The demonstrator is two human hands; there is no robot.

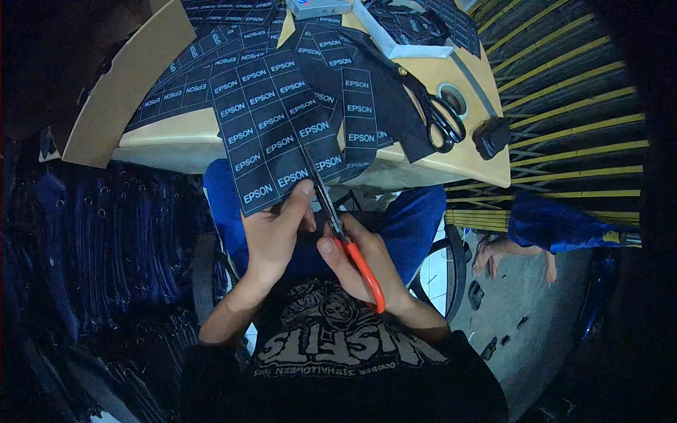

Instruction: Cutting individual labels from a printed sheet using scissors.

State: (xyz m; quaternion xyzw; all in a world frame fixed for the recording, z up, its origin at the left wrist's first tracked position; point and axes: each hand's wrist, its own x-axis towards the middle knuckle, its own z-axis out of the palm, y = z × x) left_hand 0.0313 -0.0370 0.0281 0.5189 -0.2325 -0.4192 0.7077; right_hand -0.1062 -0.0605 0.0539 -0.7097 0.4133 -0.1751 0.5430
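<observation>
My left hand (271, 240) grips the lower edge of a black sheet (257, 134) printed with a grid of white-lettered labels, its thumb lying on top. My right hand (370, 257) is closed around a pair of scissors with red handles (368, 278). The dark blades point up and away, lying along a line between two columns of labels on the sheet. How far the blades are parted is hard to make out. A narrow cut strip of labels (360, 113) lies on the table just right of the sheet.
More printed black sheets (240, 39) cover the wooden table (486, 151). Black-handled scissors (443, 123), a tape roll (451, 97) and a dark lump (492, 136) lie at right. A white open box (416, 51) stands behind; cardboard (127, 81) is at left. Someone's bare feet (493, 257) show at right.
</observation>
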